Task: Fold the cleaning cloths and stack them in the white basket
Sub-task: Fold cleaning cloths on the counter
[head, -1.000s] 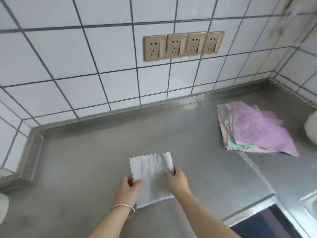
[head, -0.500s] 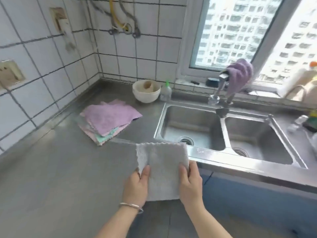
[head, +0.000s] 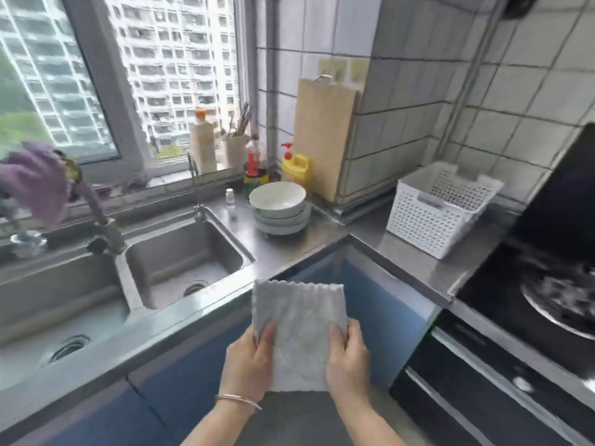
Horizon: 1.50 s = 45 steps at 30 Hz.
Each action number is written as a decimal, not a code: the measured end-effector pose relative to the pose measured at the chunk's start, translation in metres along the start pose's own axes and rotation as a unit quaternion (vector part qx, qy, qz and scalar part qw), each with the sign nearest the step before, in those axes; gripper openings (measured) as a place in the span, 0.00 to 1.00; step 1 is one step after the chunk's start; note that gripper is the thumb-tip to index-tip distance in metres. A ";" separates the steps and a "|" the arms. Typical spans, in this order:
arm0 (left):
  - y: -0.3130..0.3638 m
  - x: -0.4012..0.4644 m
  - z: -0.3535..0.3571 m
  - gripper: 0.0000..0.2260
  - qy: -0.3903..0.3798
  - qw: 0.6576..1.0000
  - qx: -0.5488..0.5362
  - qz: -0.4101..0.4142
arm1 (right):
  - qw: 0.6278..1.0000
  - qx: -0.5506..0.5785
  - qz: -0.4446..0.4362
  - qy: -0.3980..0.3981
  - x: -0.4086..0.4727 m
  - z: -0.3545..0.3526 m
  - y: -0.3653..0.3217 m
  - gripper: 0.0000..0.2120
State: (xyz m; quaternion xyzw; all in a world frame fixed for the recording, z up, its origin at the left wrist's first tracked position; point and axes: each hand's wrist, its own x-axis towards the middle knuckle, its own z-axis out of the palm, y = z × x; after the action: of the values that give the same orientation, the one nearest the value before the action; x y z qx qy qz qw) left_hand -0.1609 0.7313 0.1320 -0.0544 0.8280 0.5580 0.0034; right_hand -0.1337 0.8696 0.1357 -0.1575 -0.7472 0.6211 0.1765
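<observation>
Between two hands: one folded cloth (head: 301, 333)

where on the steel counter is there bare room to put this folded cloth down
Bare steel counter shows between the white perforated plastic basket and the counter's front edge, and between the basket and the stacked white bowls. The back corner by the window is crowded with bottles around the yellow pump bottle. Both hands, left and right, hold the folded grey cloth.
</observation>
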 end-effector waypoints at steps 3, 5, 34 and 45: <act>0.031 0.020 0.062 0.13 -0.046 0.999 -0.015 0.018 | 0.999 -0.022 0.012 0.043 0.042 -0.051 0.010 0.07; 0.050 0.033 0.099 0.14 -0.075 0.996 -0.012 0.037 | 0.997 -0.027 0.026 0.067 0.067 -0.080 0.017 0.07; 0.286 0.341 0.478 0.14 -0.136 0.976 -0.141 0.095 | 0.902 0.396 0.044 0.165 0.504 -0.244 0.020 0.16; 0.313 0.398 0.561 0.10 -0.138 0.950 -0.256 -0.113 | 0.961 0.093 0.157 0.208 0.649 -0.325 0.058 0.17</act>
State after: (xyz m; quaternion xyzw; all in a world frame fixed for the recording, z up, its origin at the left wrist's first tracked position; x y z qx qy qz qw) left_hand -0.6167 1.3321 0.1833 -0.0688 0.6373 0.7493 0.1664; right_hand -0.5600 1.4583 0.1765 -0.3816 -0.5990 0.6609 0.2425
